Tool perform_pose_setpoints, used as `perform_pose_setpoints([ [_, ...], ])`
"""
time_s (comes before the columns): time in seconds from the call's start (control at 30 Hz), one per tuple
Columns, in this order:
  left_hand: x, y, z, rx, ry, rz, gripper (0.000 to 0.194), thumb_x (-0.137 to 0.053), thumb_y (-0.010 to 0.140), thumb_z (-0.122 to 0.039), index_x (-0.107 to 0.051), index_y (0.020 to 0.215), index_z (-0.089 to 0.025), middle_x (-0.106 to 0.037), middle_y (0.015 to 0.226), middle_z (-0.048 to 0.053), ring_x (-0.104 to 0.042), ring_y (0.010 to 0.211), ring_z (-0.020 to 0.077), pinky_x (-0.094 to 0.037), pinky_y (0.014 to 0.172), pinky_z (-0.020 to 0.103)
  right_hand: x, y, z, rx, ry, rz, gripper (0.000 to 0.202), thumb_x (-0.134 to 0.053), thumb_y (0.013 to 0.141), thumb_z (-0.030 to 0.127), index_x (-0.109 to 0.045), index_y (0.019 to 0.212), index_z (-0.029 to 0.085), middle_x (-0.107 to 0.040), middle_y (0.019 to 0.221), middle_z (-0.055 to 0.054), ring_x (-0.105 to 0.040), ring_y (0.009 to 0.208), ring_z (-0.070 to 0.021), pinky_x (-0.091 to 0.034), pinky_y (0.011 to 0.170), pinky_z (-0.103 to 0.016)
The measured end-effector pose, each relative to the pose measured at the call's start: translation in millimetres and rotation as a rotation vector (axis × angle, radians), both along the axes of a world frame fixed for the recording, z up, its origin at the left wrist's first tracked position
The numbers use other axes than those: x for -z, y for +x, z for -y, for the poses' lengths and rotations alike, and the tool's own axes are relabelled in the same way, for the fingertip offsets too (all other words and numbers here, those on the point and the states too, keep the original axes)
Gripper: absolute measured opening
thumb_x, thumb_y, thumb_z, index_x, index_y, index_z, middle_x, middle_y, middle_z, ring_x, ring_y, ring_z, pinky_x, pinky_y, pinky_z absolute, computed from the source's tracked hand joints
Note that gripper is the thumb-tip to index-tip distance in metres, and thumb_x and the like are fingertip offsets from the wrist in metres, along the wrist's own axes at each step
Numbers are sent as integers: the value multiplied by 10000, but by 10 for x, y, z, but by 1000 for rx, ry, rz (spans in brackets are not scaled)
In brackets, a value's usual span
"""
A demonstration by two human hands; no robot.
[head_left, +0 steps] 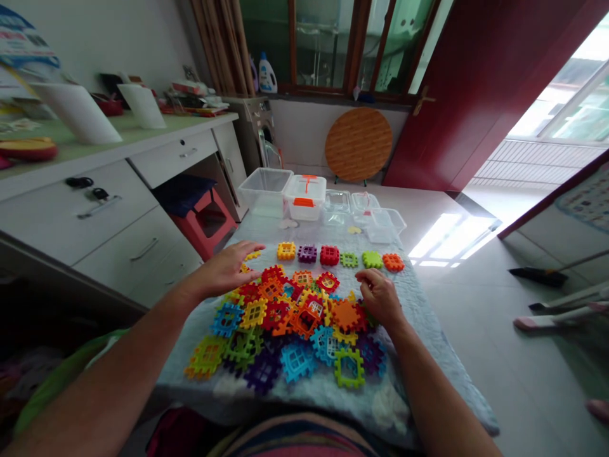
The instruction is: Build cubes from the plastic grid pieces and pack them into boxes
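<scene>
A heap of interlocking plastic building tiles (pixel 304 317) in many colours spreads over the cloth-covered table. My left hand (pixel 233 270) is at the heap's left edge, fingers stretched forward and thumb apart. Just beyond its fingers lies a yellow tile (pixel 253 255). At the right edge is my right hand (pixel 380 295), its fingers curled; whatever may be in them is hidden. Behind the heap runs a row with a yellow block (pixel 286 251), a purple block (pixel 307 254), a red block (pixel 329 255), green pieces (pixel 372 259) and an orange one (pixel 393 262).
At the table's far end stand an open clear bin (pixel 266 184), a lidded box with orange latches (pixel 307 206) and smaller clear containers (pixel 380 222). A drawer cabinet (pixel 118 216) and a red stool (pixel 204 219) are on the left.
</scene>
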State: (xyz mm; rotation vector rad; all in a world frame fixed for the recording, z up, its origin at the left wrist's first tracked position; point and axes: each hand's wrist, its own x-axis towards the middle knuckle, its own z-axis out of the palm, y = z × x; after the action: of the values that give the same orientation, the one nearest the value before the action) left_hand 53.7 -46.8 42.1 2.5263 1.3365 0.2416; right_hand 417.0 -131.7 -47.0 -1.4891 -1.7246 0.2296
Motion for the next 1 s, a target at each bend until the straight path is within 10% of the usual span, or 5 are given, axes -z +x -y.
perform_pose_setpoints([
  [0.2,475,-582,601,-200,21,68,632,-480,847,-619,-486,1332,-215,-492,1421,106,-449,1324,298,-363,1118,438,19,44,-23,59,-4,-3,224,-470,764,143,-675,828,207,-689,822,-50,-635,783,-204,-485,756,-333],
  [0.43,830,-616,1208,-108,26,36,1083,-792,571,-552,-254,1485,-331,-207,1589,112,-260,1433,390,-313,1148,531,34,100,-48,89,-21,-8,273,-448,703,121,-682,815,206,-696,797,-41,-641,760,-196,-501,746,-325],
  [1.0,1032,-457,1152,-230,239,229,676,-597,821,-586,-427,1376,-240,-507,1401,100,-509,1275,304,-422,1086,471,20,61,-42,80,-25,-15,239,-448,748,162,-678,804,189,-700,791,-56,-644,748,-198,-487,741,-314],
])
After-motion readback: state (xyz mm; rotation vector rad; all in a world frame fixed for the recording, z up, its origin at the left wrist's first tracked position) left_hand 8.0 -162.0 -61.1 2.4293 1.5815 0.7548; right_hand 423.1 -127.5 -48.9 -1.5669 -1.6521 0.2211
